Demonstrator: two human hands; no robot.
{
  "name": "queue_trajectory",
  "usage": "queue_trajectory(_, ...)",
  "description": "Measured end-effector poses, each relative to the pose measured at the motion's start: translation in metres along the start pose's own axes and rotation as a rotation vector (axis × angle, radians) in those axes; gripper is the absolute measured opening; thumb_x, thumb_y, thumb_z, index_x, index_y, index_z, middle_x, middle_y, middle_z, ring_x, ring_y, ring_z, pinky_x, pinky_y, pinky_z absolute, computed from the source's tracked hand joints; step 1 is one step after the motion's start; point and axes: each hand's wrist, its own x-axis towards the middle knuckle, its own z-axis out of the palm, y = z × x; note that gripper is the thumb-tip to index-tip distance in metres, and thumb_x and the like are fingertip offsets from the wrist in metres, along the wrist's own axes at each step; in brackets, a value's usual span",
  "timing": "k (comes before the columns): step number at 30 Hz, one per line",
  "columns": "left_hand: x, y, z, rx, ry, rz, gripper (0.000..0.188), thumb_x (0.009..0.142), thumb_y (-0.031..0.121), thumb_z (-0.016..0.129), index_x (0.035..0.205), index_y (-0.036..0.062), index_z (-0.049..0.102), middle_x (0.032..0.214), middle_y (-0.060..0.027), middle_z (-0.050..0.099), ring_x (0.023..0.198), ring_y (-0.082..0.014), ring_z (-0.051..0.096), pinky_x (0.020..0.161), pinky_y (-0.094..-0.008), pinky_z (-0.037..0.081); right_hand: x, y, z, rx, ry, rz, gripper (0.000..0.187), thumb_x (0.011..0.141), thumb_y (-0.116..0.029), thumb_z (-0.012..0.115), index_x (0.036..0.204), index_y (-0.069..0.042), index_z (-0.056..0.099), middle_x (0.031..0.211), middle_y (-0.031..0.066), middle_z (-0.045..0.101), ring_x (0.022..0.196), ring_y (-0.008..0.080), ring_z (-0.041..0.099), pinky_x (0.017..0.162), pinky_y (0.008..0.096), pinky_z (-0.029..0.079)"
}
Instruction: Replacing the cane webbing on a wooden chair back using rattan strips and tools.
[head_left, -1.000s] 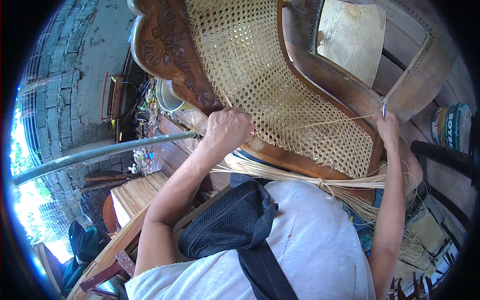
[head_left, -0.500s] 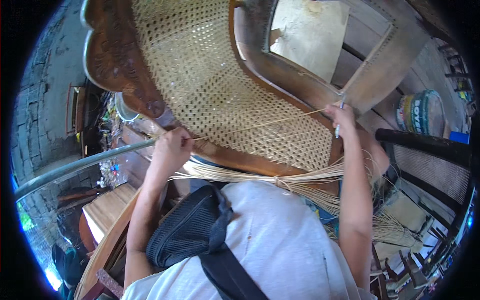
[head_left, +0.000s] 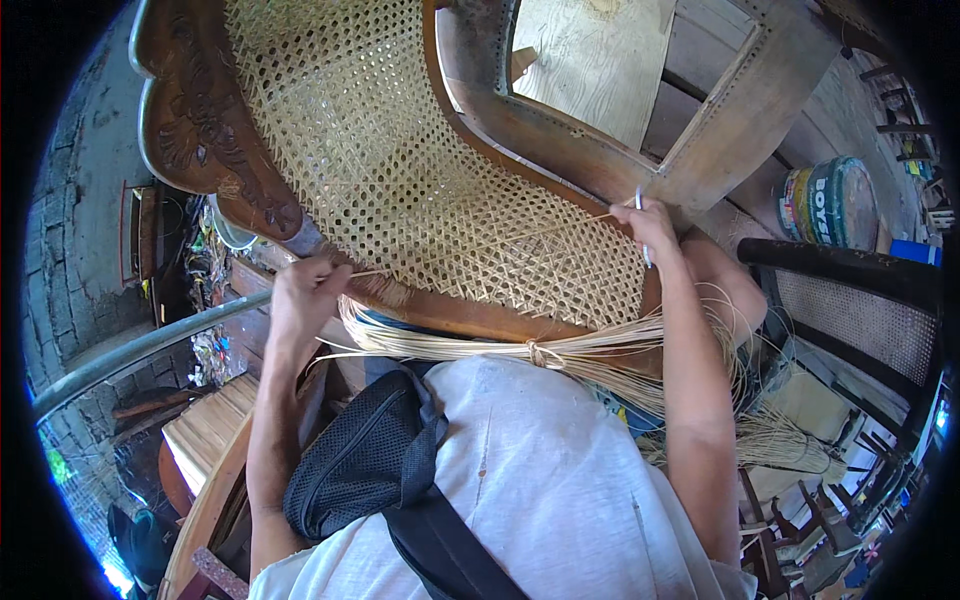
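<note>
A woven cane panel (head_left: 400, 170) in a carved brown wooden frame (head_left: 200, 130) lies slanting in front of me. Over its lower part runs a thin cane strand (head_left: 480, 245), drawn between my two hands. My left hand (head_left: 308, 290) pinches one end near the frame's left edge. By the panel's right corner, my right hand (head_left: 650, 228) is closed around a slim white pen-like tool (head_left: 640, 200), with the strand's other end at its fingertips. Just below the frame, against my shirt, rests a tied bundle of cane strands (head_left: 450, 345).
Beyond the panel stands a bare wooden frame (head_left: 690, 140) with small holes along its opening. A green bucket (head_left: 845, 205) and a dark chair with a cane panel (head_left: 850, 330) are on the right. At left a grey pole (head_left: 150, 345) reaches toward my left hand.
The whole view has shifted, so panel and hands appear farther left. The white tool in my right hand has changed its tilt. Both hands keep their hold on the strand.
</note>
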Motion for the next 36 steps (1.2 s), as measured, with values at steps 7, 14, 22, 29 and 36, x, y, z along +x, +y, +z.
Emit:
queue_trajectory(7, -0.016, -0.031, -0.039, 0.057, -0.029, 0.077, 0.031, 0.086, 0.027, 0.071, 0.091, -0.003, 0.068, 0.071, -0.0116, 0.063, 0.047, -0.0115, 0.048, 0.047, -0.0308, 0.042, -0.011, -0.015, 0.023, -0.216, -0.027, -0.152, 0.02, 0.074, -0.021, 0.077, 0.083, -0.003, 0.072, 0.067, 0.0068, 0.066, 0.061, 0.0181, 0.061, 0.061, 0.0346, 0.049)
queue_trajectory(14, 0.032, 0.094, -0.068, -0.545, -0.182, 0.011, 0.034, 0.093, 0.023, 0.064, 0.117, -0.0012, 0.064, 0.088, -0.0047, 0.067, 0.053, -0.0033, 0.049, 0.046, -0.0195, 0.039, -0.01, -0.002, 0.01, -0.182, 0.03, -0.038, 0.018, 0.078, -0.018, 0.075, 0.076, -0.001, 0.07, 0.061, 0.0083, 0.062, 0.049, 0.0164, 0.056, 0.046, 0.0333, 0.042)
queue_trajectory(22, 0.066, 0.083, 0.111, 0.043, -0.476, 0.417, 0.024, 0.089, 0.017, 0.06, 0.108, 0.0043, 0.068, 0.105, -0.0196, 0.068, 0.096, -0.0365, 0.065, 0.083, -0.0455, 0.052, 0.028, 0.029, 0.017, -0.143, 0.008, -0.192, 0.022, 0.08, -0.019, 0.073, 0.067, -0.008, 0.059, 0.057, -0.0016, 0.051, 0.048, 0.0134, 0.046, 0.048, 0.0343, 0.04)
queue_trajectory(29, 0.041, 0.114, 0.169, -0.161, -0.181, 0.257, 0.033, 0.093, 0.032, 0.055, 0.09, 0.0027, 0.068, 0.081, -0.0238, 0.067, 0.076, -0.0413, 0.065, 0.074, -0.0503, 0.052, -0.033, -0.048, -0.048, 0.302, -0.073, -0.187, 0.015, 0.089, -0.022, 0.069, 0.087, -0.01, 0.06, 0.061, -0.0065, 0.045, 0.042, 0.003, 0.038, 0.036, 0.0227, 0.031)
queue_trajectory(36, 0.048, 0.117, 0.166, -0.366, -0.203, 0.315, 0.027, 0.092, 0.029, 0.061, 0.097, 0.0047, 0.071, 0.084, -0.0203, 0.069, 0.081, -0.0332, 0.068, 0.076, -0.0418, 0.053, -0.036, -0.057, -0.041, 0.172, 0.006, -0.15, 0.018, 0.09, -0.028, 0.069, 0.093, -0.014, 0.059, 0.069, -0.0054, 0.046, 0.043, 0.0029, 0.037, 0.037, 0.021, 0.031)
